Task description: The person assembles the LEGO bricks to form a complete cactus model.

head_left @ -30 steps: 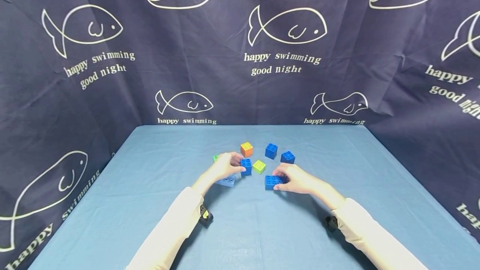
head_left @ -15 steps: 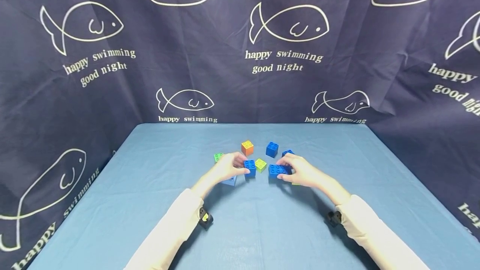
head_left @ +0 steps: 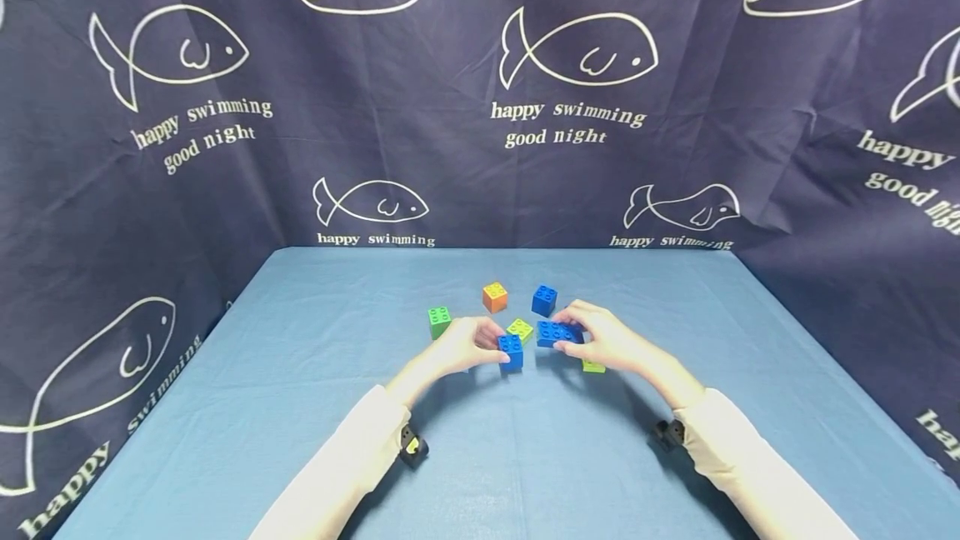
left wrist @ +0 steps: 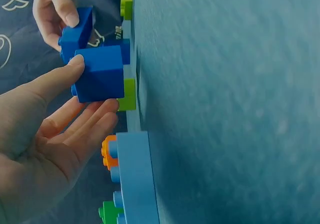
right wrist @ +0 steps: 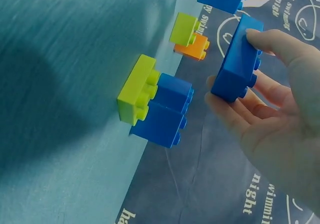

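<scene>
My left hand (head_left: 463, 347) pinches a square blue building block (head_left: 511, 352) between thumb and fingers, studs up, above the table. In the left wrist view the thumb lies on that blue block (left wrist: 102, 75). To its right, my right hand (head_left: 609, 342) holds a longer blue building block (head_left: 552, 333) by its sides; the right wrist view shows this longer block (right wrist: 236, 62) raised off the cloth. A gap separates the two held blocks. Just behind them sits a small lime block (head_left: 519, 329). Another lime block (head_left: 593, 366) lies partly hidden under my right hand.
Farther back stand an orange block (head_left: 494, 297) and a blue block (head_left: 544, 300). A second blue block (right wrist: 159, 124) is mostly hidden behind my right hand in the head view. Left lie a green block (head_left: 438, 321) and a light blue block (left wrist: 135, 179). Fish-printed cloth (head_left: 480, 215) hangs behind.
My left hand has carried its block right and closer to me. My right hand has lifted its longer block up and away from me, and a lime block beneath now shows.
</scene>
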`<control>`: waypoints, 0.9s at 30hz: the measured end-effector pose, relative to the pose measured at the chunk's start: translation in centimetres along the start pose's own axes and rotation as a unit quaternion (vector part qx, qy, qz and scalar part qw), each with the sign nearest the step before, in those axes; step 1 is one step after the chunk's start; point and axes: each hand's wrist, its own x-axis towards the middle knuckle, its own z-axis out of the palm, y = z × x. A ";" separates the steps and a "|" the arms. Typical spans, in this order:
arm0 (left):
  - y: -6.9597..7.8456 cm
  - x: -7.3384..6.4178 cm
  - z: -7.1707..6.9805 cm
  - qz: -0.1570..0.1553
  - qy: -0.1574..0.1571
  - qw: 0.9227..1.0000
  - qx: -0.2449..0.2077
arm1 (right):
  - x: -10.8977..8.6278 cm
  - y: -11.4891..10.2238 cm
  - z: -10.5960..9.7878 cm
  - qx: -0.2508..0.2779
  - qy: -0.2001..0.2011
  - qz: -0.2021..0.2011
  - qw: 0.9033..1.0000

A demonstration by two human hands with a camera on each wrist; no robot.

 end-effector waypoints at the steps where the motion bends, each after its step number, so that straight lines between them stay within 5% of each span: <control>1: 0.1 -0.1 0.0 0.001 -0.004 1.000 -0.001 | 0.0 -0.1 0.0 0.001 -0.003 0.001 1.000; 27: 0.9 -1.1 0.8 0.015 -0.047 0.999 0.008 | 0.2 -2.2 0.2 0.044 -0.035 -0.018 0.998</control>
